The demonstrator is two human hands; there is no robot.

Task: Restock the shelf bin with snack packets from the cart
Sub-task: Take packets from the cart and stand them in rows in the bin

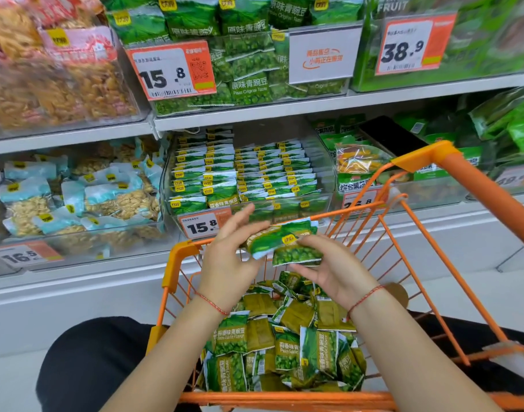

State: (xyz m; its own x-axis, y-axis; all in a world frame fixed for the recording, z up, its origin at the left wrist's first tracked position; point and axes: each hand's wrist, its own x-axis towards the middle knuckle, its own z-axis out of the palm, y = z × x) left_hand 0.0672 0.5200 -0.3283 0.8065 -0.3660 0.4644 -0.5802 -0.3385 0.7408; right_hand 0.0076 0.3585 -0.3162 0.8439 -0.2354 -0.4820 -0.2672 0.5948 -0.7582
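Above the orange wire cart (415, 162), both hands hold a small stack of green garlic-pea packets (284, 242). My left hand (231, 257) supports the stack's left end with fingers fairly straight. My right hand (329, 269) grips its right side, thumb on top and fingers underneath. Many more green packets (284, 343) lie loose in the cart's bottom. Just beyond the cart stands the clear shelf bin (326, 185), holding neat rows of the same packets, with a 15.8 price tag (201, 226) on its front.
A bin of pale blue nut packets (76, 191) sits left of the target bin, mixed fruit-vegetable crisps (359, 165) to the right. The upper shelf (255, 114) holds original-taste pea bags. My dark-clothed knees flank the cart.
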